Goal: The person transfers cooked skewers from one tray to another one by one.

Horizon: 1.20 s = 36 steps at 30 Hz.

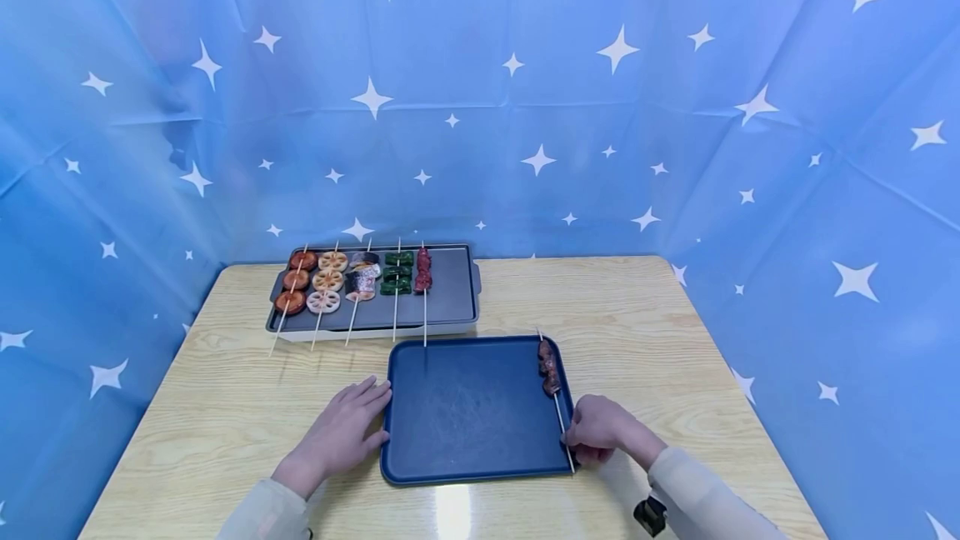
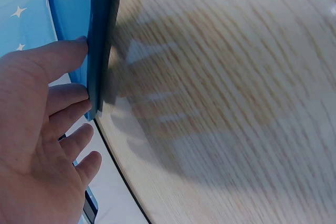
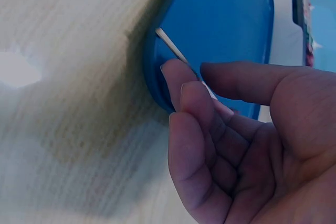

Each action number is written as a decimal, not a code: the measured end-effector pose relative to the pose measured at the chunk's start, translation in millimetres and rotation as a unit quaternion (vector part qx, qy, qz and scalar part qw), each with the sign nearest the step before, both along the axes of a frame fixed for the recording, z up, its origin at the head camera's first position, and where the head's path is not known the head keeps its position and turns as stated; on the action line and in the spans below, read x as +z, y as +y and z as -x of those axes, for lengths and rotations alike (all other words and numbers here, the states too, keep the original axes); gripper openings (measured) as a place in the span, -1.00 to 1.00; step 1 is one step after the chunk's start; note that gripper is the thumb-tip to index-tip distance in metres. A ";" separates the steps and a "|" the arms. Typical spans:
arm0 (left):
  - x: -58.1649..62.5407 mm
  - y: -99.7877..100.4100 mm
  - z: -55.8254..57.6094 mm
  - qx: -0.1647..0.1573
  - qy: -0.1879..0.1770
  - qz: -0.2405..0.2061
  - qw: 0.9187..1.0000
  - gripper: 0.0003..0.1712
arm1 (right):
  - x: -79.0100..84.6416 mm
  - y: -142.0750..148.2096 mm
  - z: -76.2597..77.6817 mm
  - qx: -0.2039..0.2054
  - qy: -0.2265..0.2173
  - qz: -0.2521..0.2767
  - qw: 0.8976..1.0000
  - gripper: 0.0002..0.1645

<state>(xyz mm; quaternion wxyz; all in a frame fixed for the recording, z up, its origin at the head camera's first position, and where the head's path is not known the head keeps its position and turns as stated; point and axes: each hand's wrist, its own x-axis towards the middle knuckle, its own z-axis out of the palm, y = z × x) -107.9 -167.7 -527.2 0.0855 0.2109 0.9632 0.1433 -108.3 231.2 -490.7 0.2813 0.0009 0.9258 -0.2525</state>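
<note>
A dark blue tray (image 1: 472, 415) lies on the wooden table in front of me. My left hand (image 1: 341, 432) rests flat on the table with straight fingers touching the tray's left edge (image 2: 100, 40); the left wrist view shows the left hand (image 2: 37, 129) open. A meat skewer (image 1: 549, 367) lies along the tray's right side. My right hand (image 1: 596, 432) pinches its wooden stick (image 3: 170, 44) at the tray's right rim (image 3: 226, 30), with thumb and curled fingers (image 3: 181, 77) closed around it.
A grey grill pan (image 1: 450, 298) stands behind the tray, with several skewers of lotus root, sausage, greens and meat (image 1: 352, 277) on its left half. Blue starred cloth (image 1: 615, 107) walls in the table (image 1: 675, 332) at the back and both sides.
</note>
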 end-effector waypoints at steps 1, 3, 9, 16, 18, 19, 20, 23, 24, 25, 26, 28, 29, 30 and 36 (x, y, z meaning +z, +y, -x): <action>-0.2 0.0 0.1 0.000 -0.001 0.000 1.000 -0.31 | 1.2 0.2 1.8 -0.001 0.003 -0.005 1.000 -0.64; -0.7 0.0 0.3 0.001 -0.001 0.000 1.000 -0.30 | 3.7 0.9 6.3 -0.005 0.009 -0.010 1.000 -0.62; -2.3 -0.6 0.5 0.002 0.000 0.000 1.000 -0.30 | 12.5 1.2 22.0 -0.012 0.036 0.021 0.999 -0.62; -3.5 -1.0 0.8 0.003 -0.002 0.001 1.000 -0.29 | 17.3 -8.6 46.8 0.008 0.073 0.079 0.994 -0.69; -3.4 -0.9 1.0 0.002 -0.002 0.000 1.000 -0.29 | 17.9 -13.9 53.8 0.011 0.075 0.096 0.992 -0.72; -3.3 -0.9 1.1 0.002 -0.003 -0.001 1.000 -0.29 | 18.2 -16.9 56.8 0.012 0.074 0.105 0.992 -0.73; -3.2 -0.9 1.2 0.002 -0.003 -0.002 1.000 -0.29 | 18.5 -20.3 59.5 0.014 0.074 0.110 0.991 -0.74; -2.9 -0.6 1.3 0.001 -0.003 -0.003 1.000 -0.29 | 20.3 -32.3 65.1 0.018 0.070 0.129 0.989 -0.75; -2.9 -0.5 1.3 0.000 -0.003 -0.003 1.000 -0.29 | 21.0 -36.9 66.5 0.020 0.068 0.134 0.988 -0.75; -2.8 -0.4 1.2 0.000 -0.003 -0.003 1.000 -0.29 | 21.8 -41.8 67.9 0.021 0.067 0.137 0.988 -0.74; -2.8 -0.3 1.1 0.000 -0.003 -0.004 1.000 -0.29 | 22.1 -46.8 69.3 0.023 0.067 0.141 0.987 -0.74; -2.7 -0.3 1.1 -0.001 -0.003 -0.004 1.000 -0.29 | 22.7 -57.5 72.4 0.026 0.068 0.152 0.986 -0.74; -2.7 -0.2 1.1 -0.001 -0.003 -0.003 1.000 -0.29 | 22.7 -63.1 74.0 0.027 0.068 0.158 0.985 -0.74; -2.8 -0.3 1.1 0.000 -0.003 -0.002 1.000 -0.29 | 22.8 -68.8 75.5 0.028 0.067 0.165 0.984 -0.74; -2.7 -0.5 0.3 0.003 -0.003 -0.004 1.000 -0.30 | 23.7 -105.4 82.6 0.041 0.057 0.205 0.976 -0.72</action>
